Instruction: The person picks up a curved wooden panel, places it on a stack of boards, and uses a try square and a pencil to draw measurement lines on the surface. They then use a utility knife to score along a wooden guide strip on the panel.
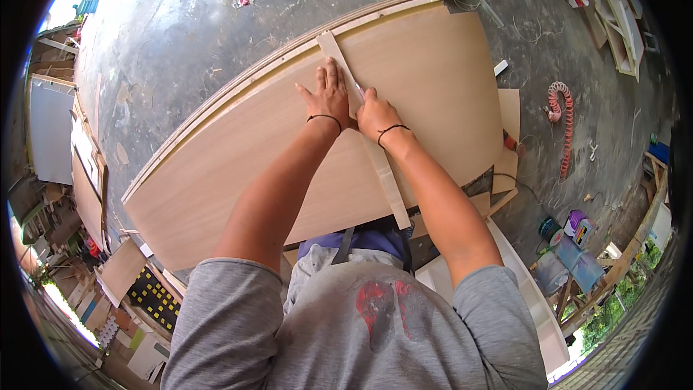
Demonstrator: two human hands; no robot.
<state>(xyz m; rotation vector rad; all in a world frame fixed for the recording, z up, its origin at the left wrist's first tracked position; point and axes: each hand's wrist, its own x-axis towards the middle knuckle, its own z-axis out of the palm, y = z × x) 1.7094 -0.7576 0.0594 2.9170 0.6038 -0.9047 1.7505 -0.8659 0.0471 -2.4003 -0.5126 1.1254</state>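
A large light-brown plywood panel (238,166) lies in front of me, with a narrow wooden strip (382,173) laid across it from the far edge to the near edge. My left hand (328,97) presses flat with fingers stretched, on the panel and against the strip's left side. Close beside it, my right hand (379,117) is closed around what looks like a utility knife (359,89). Only the knife's slim, pale front end shows, at the strip's right edge; the rest is hidden in my fingers.
A long wooden batten (281,61) runs along the panel's far edge. On the concrete floor at right lies a coiled red hose (567,130). Containers (570,256) stand at lower right, wood scraps (54,224) at left, and a shelf-like wooden frame (613,14) at far right.
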